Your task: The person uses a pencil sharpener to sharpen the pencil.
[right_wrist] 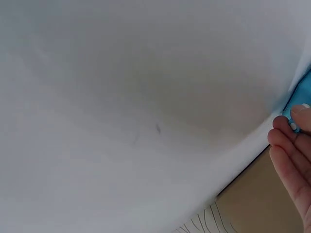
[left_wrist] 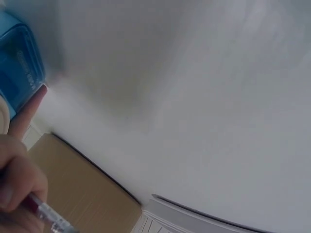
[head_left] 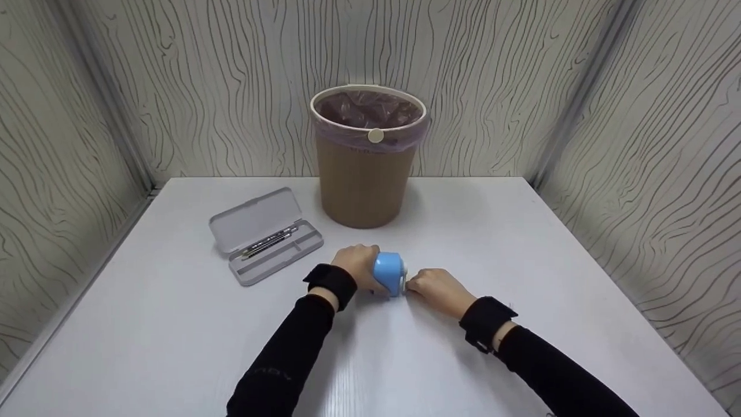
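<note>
A blue crank pencil sharpener (head_left: 386, 272) is on the white table near its middle, held by my left hand (head_left: 357, 267) from the left side. In the left wrist view, the sharpener's see-through blue drawer (left_wrist: 22, 68) shows above an extended finger. A pencil (left_wrist: 53, 217) with a patterned barrel sticks out by the curled fingers; its other end is hidden. On the sharpener's right side, my right hand (head_left: 440, 291) pinches the small crank knob (right_wrist: 293, 126) between thumb and fingertips.
An open grey pencil case (head_left: 278, 258) with several pencils (head_left: 269, 242) in it lies to the left. Behind the hands stands a brown bin (head_left: 365, 185) with a purple liner. Wood-patterned panels (head_left: 231, 87) enclose the table (head_left: 370, 359) at the back and sides.
</note>
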A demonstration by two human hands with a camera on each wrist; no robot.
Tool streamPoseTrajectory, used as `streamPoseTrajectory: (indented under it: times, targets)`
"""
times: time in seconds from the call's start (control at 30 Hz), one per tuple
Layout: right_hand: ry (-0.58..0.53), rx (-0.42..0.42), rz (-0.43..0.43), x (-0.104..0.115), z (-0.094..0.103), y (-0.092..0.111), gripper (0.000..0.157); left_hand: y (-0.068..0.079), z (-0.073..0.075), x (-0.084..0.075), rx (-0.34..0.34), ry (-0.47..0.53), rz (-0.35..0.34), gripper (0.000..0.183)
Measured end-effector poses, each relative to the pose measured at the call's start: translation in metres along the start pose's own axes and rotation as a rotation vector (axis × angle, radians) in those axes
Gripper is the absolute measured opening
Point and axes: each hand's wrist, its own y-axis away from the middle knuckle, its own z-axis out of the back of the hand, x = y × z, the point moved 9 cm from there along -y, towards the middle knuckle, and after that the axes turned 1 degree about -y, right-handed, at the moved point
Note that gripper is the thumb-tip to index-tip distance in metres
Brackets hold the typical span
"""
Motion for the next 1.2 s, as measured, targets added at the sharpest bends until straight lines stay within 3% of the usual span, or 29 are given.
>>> streamPoseTrajectory:
  times: [0.3,0.73,0.97,1.2]
  targets:
    - [-0.104,-0.017,-0.01,0.003,0.006,0.002,0.01,0.001,0.002,0.0,0.024,0.022,0.001,0.07]
    - [-0.176,-0.055,-0.023,0.007,0.023,0.012,0.029,0.0,0.001,-0.006,0.055,-0.044,0.027,0.072]
    - [-0.194,-0.033,-0.029,0.007,0.037,0.011,0.019,0.0,-0.001,-0.005,0.079,-0.022,0.037,0.075]
    - [-0.148,-0.068,-0.037,0.0,0.057,0.004,0.013,-0.001,-0.001,-0.003,0.076,-0.022,0.053,0.077]
